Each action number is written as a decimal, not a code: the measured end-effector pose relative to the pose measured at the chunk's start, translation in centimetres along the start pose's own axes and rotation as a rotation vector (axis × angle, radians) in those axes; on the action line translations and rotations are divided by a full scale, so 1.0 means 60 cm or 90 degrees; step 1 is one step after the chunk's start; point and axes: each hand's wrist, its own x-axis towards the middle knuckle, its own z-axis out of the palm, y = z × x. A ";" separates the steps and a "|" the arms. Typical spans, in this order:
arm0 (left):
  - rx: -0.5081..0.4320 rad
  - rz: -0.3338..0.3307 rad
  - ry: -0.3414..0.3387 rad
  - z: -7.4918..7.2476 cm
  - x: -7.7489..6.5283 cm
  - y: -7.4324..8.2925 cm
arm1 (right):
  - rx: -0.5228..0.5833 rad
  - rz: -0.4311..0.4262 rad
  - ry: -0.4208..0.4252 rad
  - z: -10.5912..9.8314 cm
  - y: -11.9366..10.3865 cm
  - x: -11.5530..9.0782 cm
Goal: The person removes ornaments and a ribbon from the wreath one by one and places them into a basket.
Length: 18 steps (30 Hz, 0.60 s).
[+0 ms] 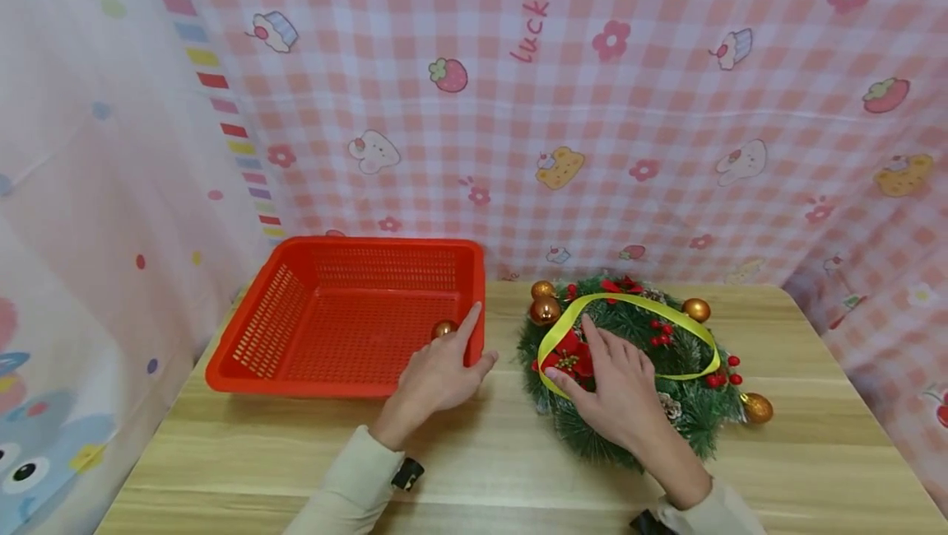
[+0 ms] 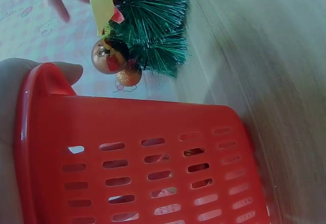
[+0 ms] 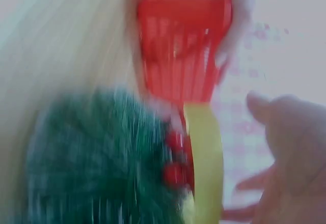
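My left hand [image 1: 439, 383] is at the right front corner of the red plastic basket [image 1: 392, 393]. Its index finger is straight along the inner side of the right wall, and its thumb sticks out beyond the rim. A shiny copper-coloured ball [image 1: 444, 328] sits in the basket just past these fingers. Over the green Christmas wreath [image 1: 585, 428], my right hand [image 1: 622, 391] has index finger and thumb spread apart. Beneath and beside it is a loop of yellow ribbon [image 1: 629, 299]; the thumb tip overlaps the loop's left part. The right wrist view is blurred.
Gold balls [image 1: 757, 408], red berries [image 1: 662, 332], a red flower [image 1: 572, 351] and pinecones trim the wreath. Both wreath and basket stand on a wooden table [image 1: 489, 469], in front of a pink checked cloth [image 1: 474, 123]. A white printed cloth [image 1: 89, 189] hangs at left.
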 end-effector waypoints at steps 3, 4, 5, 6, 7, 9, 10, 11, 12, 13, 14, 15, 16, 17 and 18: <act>-0.002 0.001 0.002 0.001 0.001 -0.001 | -0.016 0.081 -0.036 0.018 -0.024 0.016; -0.003 0.002 0.002 0.001 0.001 -0.001 | -0.028 0.103 -0.045 0.025 -0.030 0.021; -0.004 0.003 0.004 0.001 0.001 -0.001 | -0.039 0.121 -0.052 0.032 -0.034 0.025; -0.004 0.003 0.004 0.001 0.001 -0.001 | -0.048 0.136 -0.057 0.040 -0.037 0.029; -0.006 0.002 0.003 0.001 0.001 -0.001 | -0.055 0.146 -0.059 0.047 -0.039 0.033; -0.011 0.000 0.002 0.001 0.001 -0.002 | -0.062 0.156 -0.056 0.059 -0.041 0.039; -0.012 0.000 0.002 0.001 0.001 -0.002 | -0.067 0.157 -0.053 0.065 -0.039 0.041; -0.012 0.000 0.002 0.001 0.001 -0.002 | -0.071 0.158 -0.050 0.069 -0.037 0.042; -0.012 0.001 0.002 0.001 0.001 -0.002 | -0.075 0.160 -0.046 0.073 -0.035 0.043; -0.014 0.002 0.001 0.001 0.000 -0.002 | -0.077 0.160 -0.041 0.076 -0.032 0.043; -0.013 0.004 0.001 0.001 0.000 -0.001 | -0.081 0.158 -0.037 0.079 -0.029 0.043; -0.012 0.005 0.002 0.001 0.000 -0.001 | -0.084 0.155 -0.035 0.081 -0.025 0.043; -0.011 0.007 0.003 0.002 0.000 -0.001 | -0.089 0.152 -0.032 0.082 -0.022 0.042; -0.010 0.007 0.005 0.002 0.000 -0.002 | -0.092 0.147 -0.028 0.084 -0.020 0.041; -0.009 0.007 0.005 0.002 0.000 -0.002 | -0.095 0.141 -0.024 0.085 -0.017 0.041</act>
